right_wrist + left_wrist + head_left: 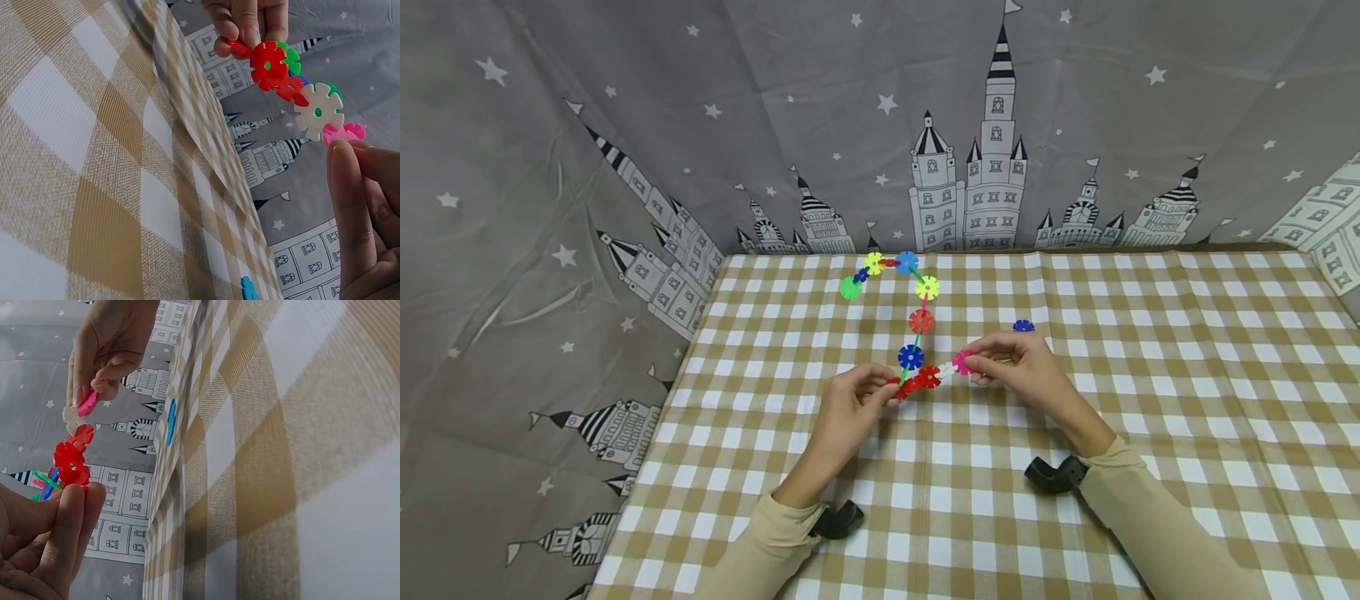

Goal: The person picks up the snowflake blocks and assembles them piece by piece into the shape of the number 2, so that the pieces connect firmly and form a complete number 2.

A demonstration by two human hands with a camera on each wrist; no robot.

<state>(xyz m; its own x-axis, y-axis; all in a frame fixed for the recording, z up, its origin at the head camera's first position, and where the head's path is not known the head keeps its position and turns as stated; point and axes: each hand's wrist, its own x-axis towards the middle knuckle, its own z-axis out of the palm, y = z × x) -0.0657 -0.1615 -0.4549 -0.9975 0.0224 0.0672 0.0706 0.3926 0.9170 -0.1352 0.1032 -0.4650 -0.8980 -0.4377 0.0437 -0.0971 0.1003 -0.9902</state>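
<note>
A chain of notched plastic snowflake discs, in several colours, hangs between the two hands and curves away to a green disc [850, 288] at its far end. My left hand [848, 408] pinches a red disc in the chain, partly hidden by the fingertips. From there another red disc [929, 377] and a white disc [319, 112] lead toward the right. The right hand [1026, 371] pinches a pink disc [344, 132], which meets the white disc's edge. A dark blue disc [911, 357] stands on the branch rising behind the left hand.
One loose blue disc [1023, 326] lies on the checked tablecloth [1150, 333], just beyond the right hand. Behind the table hangs a grey curtain [820, 100] printed with castles and stars. Black wrist mounts [1056, 474] sit at both sleeves.
</note>
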